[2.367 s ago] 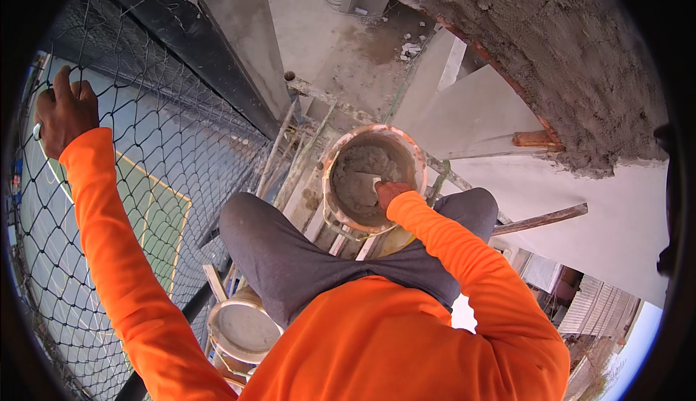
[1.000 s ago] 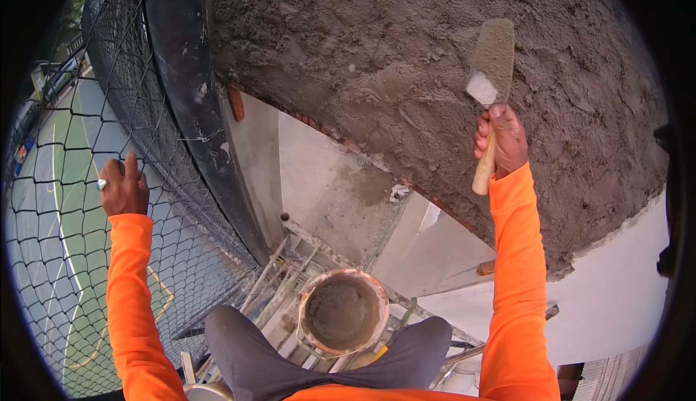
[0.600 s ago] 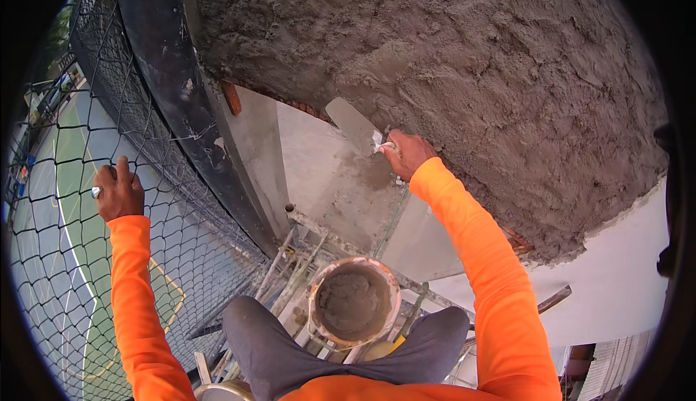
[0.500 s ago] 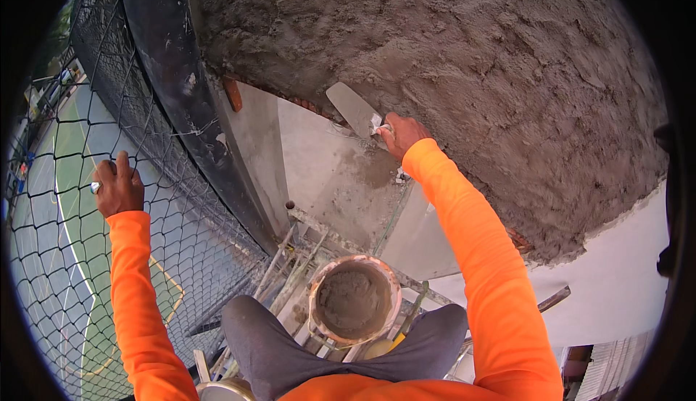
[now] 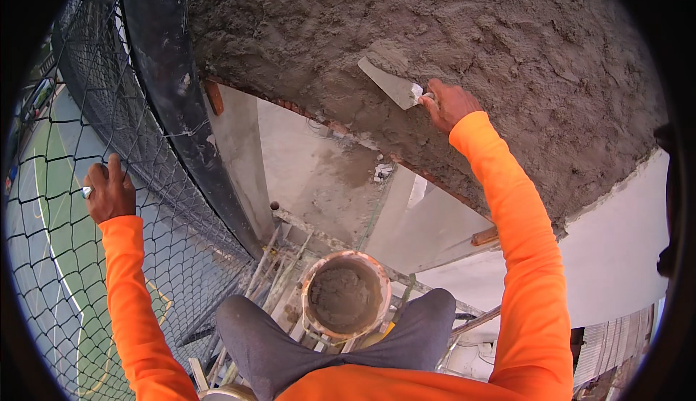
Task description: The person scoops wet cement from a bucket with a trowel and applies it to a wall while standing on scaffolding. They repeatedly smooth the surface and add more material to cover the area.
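Observation:
My right hand (image 5: pixel 451 104) is closed round the handle of a pointing-type trowel (image 5: pixel 391 83). The flat grey blade lies against the rough wet mortar (image 5: pixel 522 46) on the wall, its tip toward the upper left. On the left, my left hand (image 5: pixel 112 192) grips the black chain-link fence (image 5: pixel 54 205), fingers hooked through the mesh; a ring shows on one finger. Between my knees stands a bucket (image 5: pixel 384 296), its rim crusted, partly filled with grey mortar (image 5: pixel 342 296).
A black post (image 5: pixel 165 60) runs between fence and wall. Scaffold bars (image 5: pixel 319 230) and boards lie below me around the bucket. Exposed brick (image 5: pixel 290 104) shows along the mortar's lower edge. Far below are a pale ledge (image 5: pixel 319 176) and, beyond the fence, a green and blue court (image 5: pixel 54 256).
My right hand and the trowel have moved right and slightly up, off the lower edge and onto the mortar. My left hand stays on the fence. The view has shifted a little.

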Tool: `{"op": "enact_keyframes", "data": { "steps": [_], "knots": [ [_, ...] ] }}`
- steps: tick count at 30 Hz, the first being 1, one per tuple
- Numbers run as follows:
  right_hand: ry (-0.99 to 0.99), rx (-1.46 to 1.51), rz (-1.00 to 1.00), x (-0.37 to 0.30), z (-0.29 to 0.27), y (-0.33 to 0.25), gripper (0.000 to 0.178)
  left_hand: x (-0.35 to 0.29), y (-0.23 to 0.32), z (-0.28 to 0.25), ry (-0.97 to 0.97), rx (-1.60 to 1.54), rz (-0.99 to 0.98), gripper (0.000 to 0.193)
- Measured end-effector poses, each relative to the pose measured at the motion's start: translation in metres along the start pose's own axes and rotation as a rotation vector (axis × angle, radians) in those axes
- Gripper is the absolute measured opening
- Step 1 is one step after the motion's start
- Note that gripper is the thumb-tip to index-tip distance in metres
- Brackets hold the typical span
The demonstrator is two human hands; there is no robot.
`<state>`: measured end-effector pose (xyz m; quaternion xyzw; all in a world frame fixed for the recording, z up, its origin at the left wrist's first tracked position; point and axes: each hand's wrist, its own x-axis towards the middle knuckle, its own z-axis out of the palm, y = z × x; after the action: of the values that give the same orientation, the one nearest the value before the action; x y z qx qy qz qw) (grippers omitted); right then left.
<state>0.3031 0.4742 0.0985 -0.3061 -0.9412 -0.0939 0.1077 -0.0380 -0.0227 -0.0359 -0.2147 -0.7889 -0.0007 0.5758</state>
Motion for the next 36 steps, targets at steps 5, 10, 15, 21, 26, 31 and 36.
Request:
{"op": "enact_keyframes", "data": {
  "steps": [5,10,15,21,26,31,36],
  "knots": [
    [0.051,-0.174,0.006,-0.01,-0.032,0.001,0.03,-0.002,-0.001,-0.002,-0.004,-0.02,-0.013,0.044],
    [0.234,-0.353,-0.034,-0.02,-0.072,-0.01,0.029,-0.001,-0.002,-0.006,0.019,-0.064,0.001,0.046],
    [0.396,-0.11,-0.292,-0.055,-0.086,-0.043,0.024,0.002,0.0,-0.008,0.053,-0.029,0.014,0.045],
    [-0.122,0.923,-0.621,-0.074,-0.037,-0.1,0.027,0.005,0.001,-0.008,0.064,-0.03,0.025,0.043],
    [-0.326,1.146,0.129,0.014,0.008,-0.118,0.025,0.0,0.0,-0.007,0.038,-0.018,0.032,0.041],
    [0.388,1.232,-0.053,-0.025,0.018,-0.044,0.027,-0.001,-0.002,0.004,0.058,0.039,0.008,0.04],
    [-0.354,0.871,-0.124,-0.183,0.083,-0.032,0.03,-0.009,-0.01,0.013,0.008,0.024,0.033,0.042]
  ]
}}
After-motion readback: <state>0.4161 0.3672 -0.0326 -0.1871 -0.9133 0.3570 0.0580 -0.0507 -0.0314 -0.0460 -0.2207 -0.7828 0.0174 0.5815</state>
